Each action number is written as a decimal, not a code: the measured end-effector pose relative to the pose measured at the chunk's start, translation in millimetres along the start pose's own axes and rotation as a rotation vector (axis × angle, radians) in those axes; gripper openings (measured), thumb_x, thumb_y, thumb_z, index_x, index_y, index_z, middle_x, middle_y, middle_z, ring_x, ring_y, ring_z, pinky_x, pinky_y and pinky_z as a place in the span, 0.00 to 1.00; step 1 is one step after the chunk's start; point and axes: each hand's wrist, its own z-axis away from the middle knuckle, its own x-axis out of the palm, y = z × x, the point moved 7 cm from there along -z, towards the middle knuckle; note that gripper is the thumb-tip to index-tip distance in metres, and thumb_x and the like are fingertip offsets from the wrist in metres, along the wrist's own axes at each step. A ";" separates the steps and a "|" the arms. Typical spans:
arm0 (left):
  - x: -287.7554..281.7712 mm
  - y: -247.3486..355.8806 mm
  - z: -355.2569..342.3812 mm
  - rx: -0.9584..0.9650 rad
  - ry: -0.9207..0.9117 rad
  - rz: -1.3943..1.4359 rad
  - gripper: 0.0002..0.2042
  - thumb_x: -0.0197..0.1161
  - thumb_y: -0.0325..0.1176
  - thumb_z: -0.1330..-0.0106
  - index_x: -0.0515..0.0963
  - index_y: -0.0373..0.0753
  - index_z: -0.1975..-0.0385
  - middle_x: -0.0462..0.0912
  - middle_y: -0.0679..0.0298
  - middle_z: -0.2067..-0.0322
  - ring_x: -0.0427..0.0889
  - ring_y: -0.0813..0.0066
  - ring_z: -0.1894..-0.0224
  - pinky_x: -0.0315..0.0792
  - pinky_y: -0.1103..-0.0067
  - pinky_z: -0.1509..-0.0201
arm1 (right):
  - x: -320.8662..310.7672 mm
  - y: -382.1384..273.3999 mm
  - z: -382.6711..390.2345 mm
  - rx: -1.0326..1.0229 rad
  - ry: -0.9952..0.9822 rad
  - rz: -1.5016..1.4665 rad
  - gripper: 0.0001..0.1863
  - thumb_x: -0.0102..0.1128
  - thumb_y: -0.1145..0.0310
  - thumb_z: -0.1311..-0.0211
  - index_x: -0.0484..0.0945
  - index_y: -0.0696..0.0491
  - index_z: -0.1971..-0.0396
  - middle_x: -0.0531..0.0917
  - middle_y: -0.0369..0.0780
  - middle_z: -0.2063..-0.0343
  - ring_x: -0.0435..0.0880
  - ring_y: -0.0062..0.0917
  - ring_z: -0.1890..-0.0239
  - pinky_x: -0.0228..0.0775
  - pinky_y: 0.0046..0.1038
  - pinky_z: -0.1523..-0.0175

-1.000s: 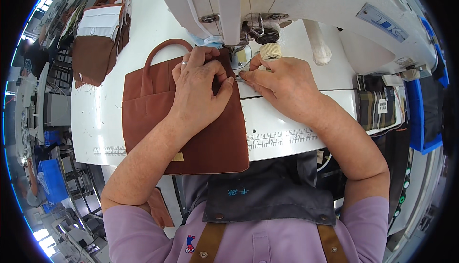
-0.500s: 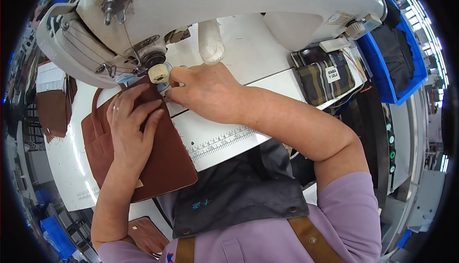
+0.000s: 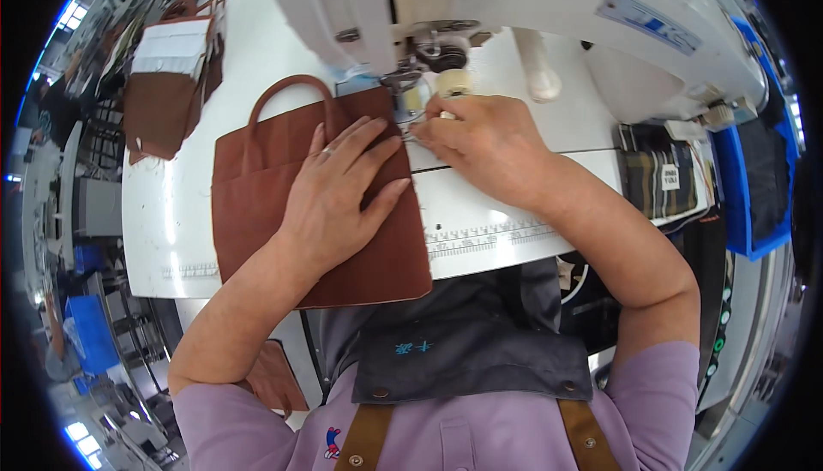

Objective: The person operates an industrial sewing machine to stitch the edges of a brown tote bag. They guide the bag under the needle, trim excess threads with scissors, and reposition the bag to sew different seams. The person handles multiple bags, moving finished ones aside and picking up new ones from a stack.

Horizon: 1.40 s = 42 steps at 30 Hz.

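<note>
A brown bag panel (image 3: 257, 244) with a curved handle (image 3: 287, 85) lies on the white sewing machine table. My left hand (image 3: 347, 192) rests on it, fingers stretched and spread, a ring on one of them. Close to the panel's upper right corner is the sewing machine's needle area (image 3: 410, 98), with a cream round knob (image 3: 453, 84) beside it. My right hand (image 3: 493, 147) is there too, just right of the panel's edge, its fingers pinched together. What they hold, if anything, is too small to make out.
The white sewing machine (image 3: 566, 8) spans the far side. Brown pieces (image 3: 163, 98) are stacked at the far left. On the right are a plaid fabric pouch (image 3: 658, 181) and a blue bin (image 3: 741, 205) with dark material. A printed ruler (image 3: 489, 238) runs along the near table edge.
The whole view has swung, so the machine, table and hands appear farther right. My left hand remains spread on the panel, and my right hand stays pinched near the needle area.
</note>
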 end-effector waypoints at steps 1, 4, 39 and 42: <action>-0.7 -0.8 -0.7 -0.007 0.006 0.004 0.22 0.69 0.36 0.33 0.79 0.39 0.40 0.76 0.54 0.35 0.75 0.51 0.33 0.63 0.48 0.27 | -1.6 -0.1 -0.9 0.016 0.004 -0.027 0.05 0.66 0.67 0.40 0.86 0.51 0.67 0.83 0.38 0.64 0.87 0.35 0.68 0.80 0.38 0.65; 1.4 -5.2 -3.9 -0.006 0.034 0.022 0.22 0.68 0.38 0.32 0.79 0.39 0.40 0.77 0.54 0.36 0.75 0.51 0.33 0.64 0.47 0.27 | 1.2 3.5 -4.2 0.055 -0.013 -0.024 0.06 0.66 0.66 0.37 0.86 0.52 0.68 0.82 0.39 0.65 0.87 0.36 0.68 0.80 0.39 0.64; -2.1 -34.1 -39.3 0.022 0.076 0.018 0.18 0.70 0.37 0.34 0.83 0.37 0.46 0.83 0.51 0.44 0.82 0.47 0.41 0.67 0.54 0.28 | 8.4 16.1 -20.1 0.101 0.153 0.149 0.10 0.72 0.64 0.41 0.83 0.49 0.61 0.86 0.38 0.72 0.86 0.36 0.71 0.78 0.37 0.67; -0.6 -35.2 -40.3 0.016 0.069 0.037 0.18 0.69 0.37 0.33 0.83 0.37 0.46 0.83 0.51 0.44 0.81 0.47 0.41 0.67 0.53 0.28 | 10.1 16.3 -19.8 0.105 0.161 0.156 0.11 0.72 0.64 0.41 0.83 0.50 0.61 0.86 0.38 0.73 0.86 0.35 0.72 0.79 0.36 0.68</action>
